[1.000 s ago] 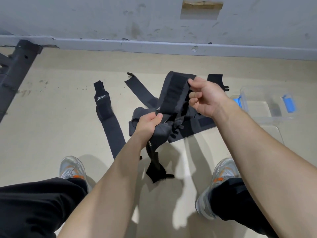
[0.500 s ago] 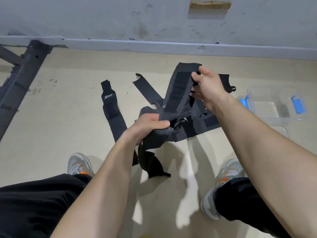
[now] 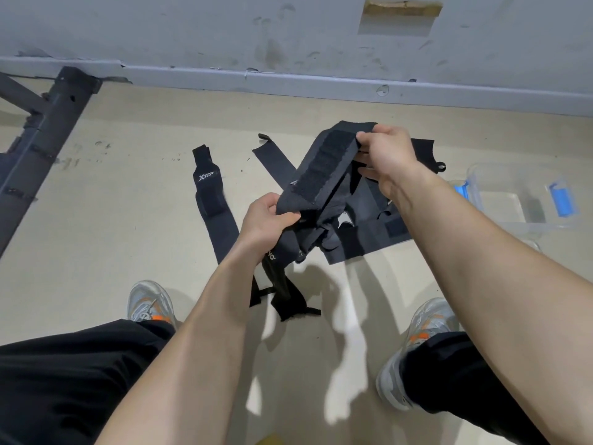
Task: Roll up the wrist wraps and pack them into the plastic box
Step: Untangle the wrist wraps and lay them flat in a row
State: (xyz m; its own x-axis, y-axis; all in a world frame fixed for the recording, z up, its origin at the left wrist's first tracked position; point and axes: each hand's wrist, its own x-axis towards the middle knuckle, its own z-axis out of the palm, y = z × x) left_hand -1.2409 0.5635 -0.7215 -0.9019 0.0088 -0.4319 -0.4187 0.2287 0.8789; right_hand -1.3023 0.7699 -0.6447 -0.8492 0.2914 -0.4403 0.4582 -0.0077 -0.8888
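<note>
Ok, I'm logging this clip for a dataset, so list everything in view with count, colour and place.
held wrist wrap: one, black, off the floor between both hands
logo wrist wrap: one, black with white lettering, flat on the floor left of the hands
wrap pile: count unclear, black, overlapping on the floor behind the hands
plastic box: one, clear with blue latches, on the floor at right
metal frame: one, black, far left by the wall
shoes: two, grey and orange, on the floor
left hand: one, gripping the held wrist wrap's lower part
right hand: one, pinching its upper end
</note>
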